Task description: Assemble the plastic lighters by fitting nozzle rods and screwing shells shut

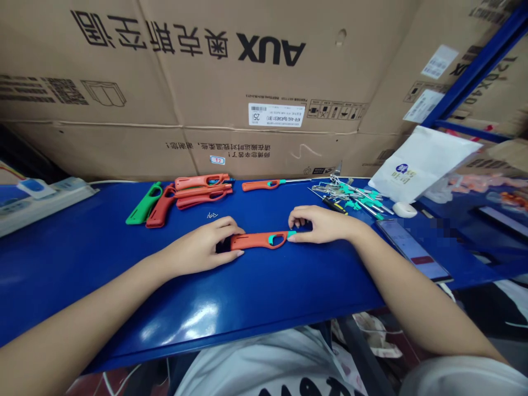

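An orange lighter body (pixel 259 240) with a teal trigger lies flat on the blue table (pixel 247 291) in front of me. My left hand (pixel 206 246) pinches its left end between thumb and fingers. My right hand (pixel 319 224) holds its right end, fingertips curled on the teal tip. Behind them lie several orange lighter shells (pixel 198 192), one green shell (pixel 144 203) and a finished orange lighter with a metal nozzle (pixel 272 183).
A heap of teal triggers and metal rods (pixel 355 197) lies at the right rear, beside a screwdriver (pixel 335 206). A phone (pixel 414 249) lies right of my wrist. A white bag (pixel 421 162), a power strip (pixel 41 195) and large cardboard boxes (pixel 247 82) border the table.
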`<state>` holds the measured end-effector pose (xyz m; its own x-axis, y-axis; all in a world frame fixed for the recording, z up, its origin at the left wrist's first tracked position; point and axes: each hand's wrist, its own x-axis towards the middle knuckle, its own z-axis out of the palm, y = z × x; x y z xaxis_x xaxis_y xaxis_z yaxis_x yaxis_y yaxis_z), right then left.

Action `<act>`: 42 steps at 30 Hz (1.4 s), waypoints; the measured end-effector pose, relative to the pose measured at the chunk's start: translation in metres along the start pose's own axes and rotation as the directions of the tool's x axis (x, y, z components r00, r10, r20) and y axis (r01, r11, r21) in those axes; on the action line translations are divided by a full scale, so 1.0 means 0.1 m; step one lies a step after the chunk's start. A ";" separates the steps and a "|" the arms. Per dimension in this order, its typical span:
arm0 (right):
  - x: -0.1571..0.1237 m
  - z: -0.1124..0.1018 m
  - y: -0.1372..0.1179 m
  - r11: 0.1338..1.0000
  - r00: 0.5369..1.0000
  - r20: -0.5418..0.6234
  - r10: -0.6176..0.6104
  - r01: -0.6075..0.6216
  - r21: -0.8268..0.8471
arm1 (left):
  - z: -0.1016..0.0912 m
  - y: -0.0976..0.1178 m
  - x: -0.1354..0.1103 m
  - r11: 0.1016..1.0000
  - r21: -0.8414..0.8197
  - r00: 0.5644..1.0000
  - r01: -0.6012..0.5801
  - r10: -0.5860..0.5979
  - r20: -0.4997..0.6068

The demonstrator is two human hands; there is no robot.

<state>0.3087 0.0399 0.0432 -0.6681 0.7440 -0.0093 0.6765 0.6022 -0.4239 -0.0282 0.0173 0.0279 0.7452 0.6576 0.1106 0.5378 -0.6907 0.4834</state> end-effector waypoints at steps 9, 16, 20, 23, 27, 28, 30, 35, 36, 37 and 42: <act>-0.08 -0.29 0.14 0.469 0.556 -0.385 0.737 -0.830 -0.302 | 0.00 0.03 -0.03 0.995 0.102 1.000 -0.012 0.013 -0.004; -0.10 -0.31 0.22 0.410 0.483 -0.213 0.849 -0.857 -0.312 | 0.01 0.03 -0.01 0.971 0.232 0.998 -0.058 0.064 -0.022; -0.09 -0.32 0.18 0.509 0.576 -0.232 0.784 -0.810 -0.292 | 0.02 0.04 0.00 0.972 0.224 0.997 -0.067 0.076 -0.031; -0.08 -0.33 0.11 0.630 0.682 -0.286 0.673 -0.731 -0.262 | 0.04 0.04 0.00 0.977 0.200 0.997 -0.069 0.076 -0.029; -0.02 -0.16 -0.03 0.896 0.832 -0.377 0.408 -0.443 -0.007 | 0.12 0.06 0.02 0.984 0.168 0.996 -0.065 0.075 -0.053; 0.01 -0.08 -0.07 0.937 0.855 -0.385 0.347 -0.336 0.097 | 0.14 0.07 0.03 0.986 0.154 0.996 -0.062 0.071 -0.049; 0.07 0.09 -0.16 0.954 0.887 -0.373 0.272 -0.196 0.228 | 0.20 0.12 0.03 0.988 0.143 0.997 -0.058 0.066 -0.051; 0.25 0.37 -0.37 0.942 0.952 -0.230 0.202 -0.125 0.312 | 0.27 0.25 0.03 0.974 0.224 0.997 -0.044 0.056 -0.047; 0.30 0.39 -0.40 0.941 0.959 -0.205 0.195 -0.124 0.315 | 0.28 0.27 0.03 0.970 0.238 0.997 -0.047 0.059 -0.040; 0.35 0.42 -0.43 0.942 0.965 -0.185 0.187 -0.124 0.311 | 0.27 0.28 0.02 0.968 0.245 0.998 -0.049 0.059 -0.034; 0.53 0.50 -0.46 0.956 0.975 -0.144 0.167 -0.124 0.264 | 0.25 0.26 0.01 0.975 0.216 0.998 -0.046 0.053 -0.025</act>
<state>0.2268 0.0369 0.0170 -0.4943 0.8678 0.0508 0.6482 0.4069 -0.6437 -0.0036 -0.0080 0.0190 0.7625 0.6274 0.1581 0.5750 -0.7691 0.2790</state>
